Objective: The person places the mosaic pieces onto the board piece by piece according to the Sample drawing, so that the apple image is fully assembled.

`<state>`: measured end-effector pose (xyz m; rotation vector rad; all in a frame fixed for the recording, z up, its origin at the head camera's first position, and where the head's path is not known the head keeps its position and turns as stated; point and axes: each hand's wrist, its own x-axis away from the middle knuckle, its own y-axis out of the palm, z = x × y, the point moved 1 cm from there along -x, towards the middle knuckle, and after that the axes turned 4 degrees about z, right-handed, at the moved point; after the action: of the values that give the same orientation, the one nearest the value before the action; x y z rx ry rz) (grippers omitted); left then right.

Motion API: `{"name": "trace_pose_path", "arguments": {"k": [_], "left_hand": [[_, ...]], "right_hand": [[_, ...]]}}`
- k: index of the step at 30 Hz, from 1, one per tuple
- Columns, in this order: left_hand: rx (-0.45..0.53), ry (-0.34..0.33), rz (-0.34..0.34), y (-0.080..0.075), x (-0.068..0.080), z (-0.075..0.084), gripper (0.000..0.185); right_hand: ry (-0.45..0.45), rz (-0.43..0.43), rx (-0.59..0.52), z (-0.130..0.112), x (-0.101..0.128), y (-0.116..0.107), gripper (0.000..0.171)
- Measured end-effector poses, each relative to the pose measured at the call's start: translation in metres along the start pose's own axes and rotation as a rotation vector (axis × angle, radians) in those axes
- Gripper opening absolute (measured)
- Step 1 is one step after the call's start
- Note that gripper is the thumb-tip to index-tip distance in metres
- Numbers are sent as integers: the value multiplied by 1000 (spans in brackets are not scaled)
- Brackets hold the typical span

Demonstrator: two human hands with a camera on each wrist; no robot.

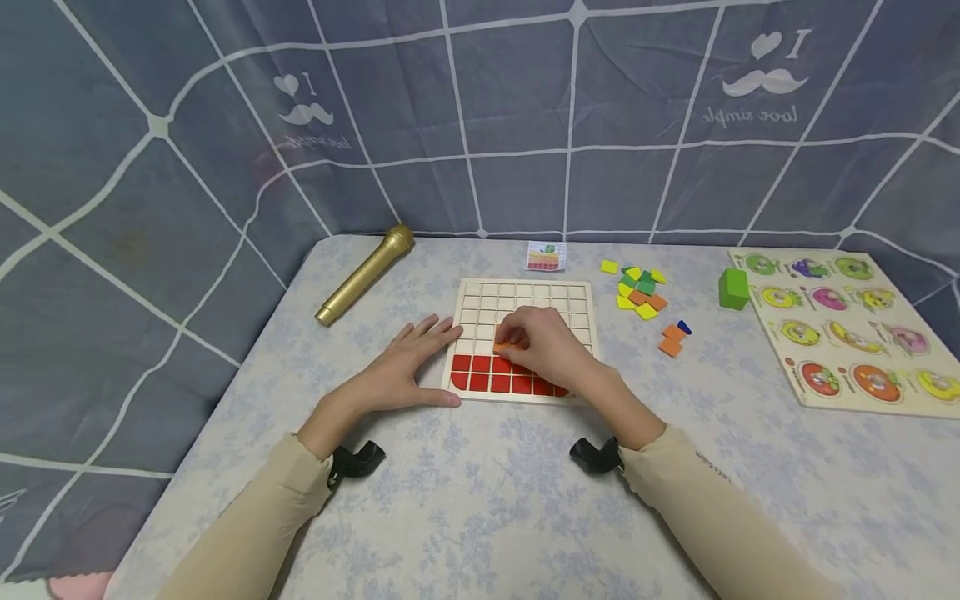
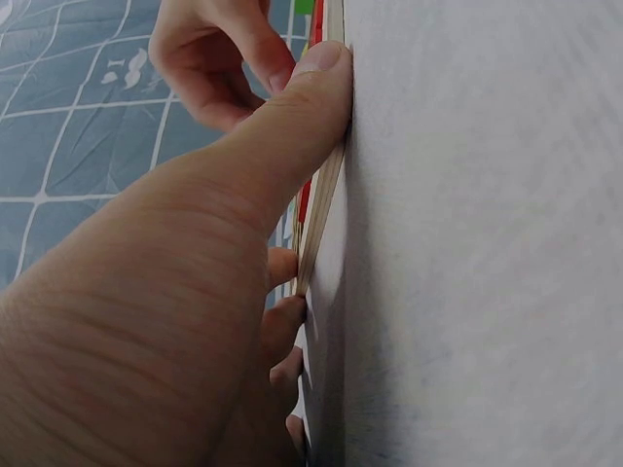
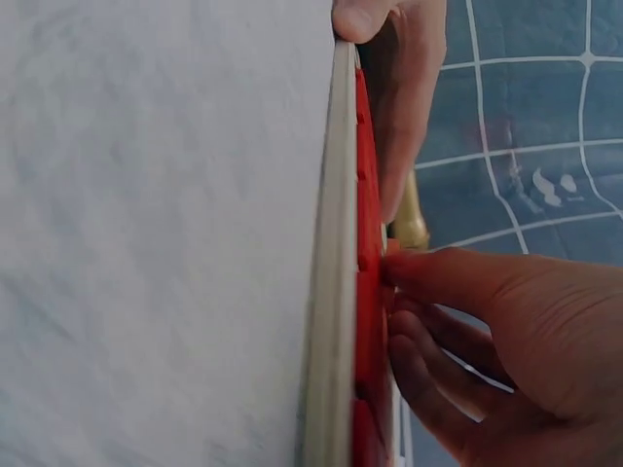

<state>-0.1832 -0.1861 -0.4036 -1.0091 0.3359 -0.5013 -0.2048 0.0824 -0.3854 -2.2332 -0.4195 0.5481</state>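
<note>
Grid board (image 1: 525,292), on table (image 1: 480,492): red tiles (image 1: 480,375) in near rows; left hand (image 1: 408,362), fingers straight, spread, touching left edge; right hand (image 1: 553,346), fingers curled, pinching orange tile (image 1: 504,347) beyond red.

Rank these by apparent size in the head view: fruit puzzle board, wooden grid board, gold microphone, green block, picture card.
1. Fruit puzzle board
2. Wooden grid board, partly covered
3. Gold microphone
Green block and picture card: smallest, too alike to rank.
</note>
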Motion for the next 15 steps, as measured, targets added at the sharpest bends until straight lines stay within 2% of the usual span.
{"name": "trace_pose_path", "arguments": {"k": [6, 15], "left_hand": [[-6, -13, -11, 1, -2, 0, 109], [-5, -15, -6, 2, -1, -1, 108]], "right_hand": [[-8, 26, 11, -1, 4, 1, 4], [-8, 12, 55, -1, 6, -1, 4]]}}
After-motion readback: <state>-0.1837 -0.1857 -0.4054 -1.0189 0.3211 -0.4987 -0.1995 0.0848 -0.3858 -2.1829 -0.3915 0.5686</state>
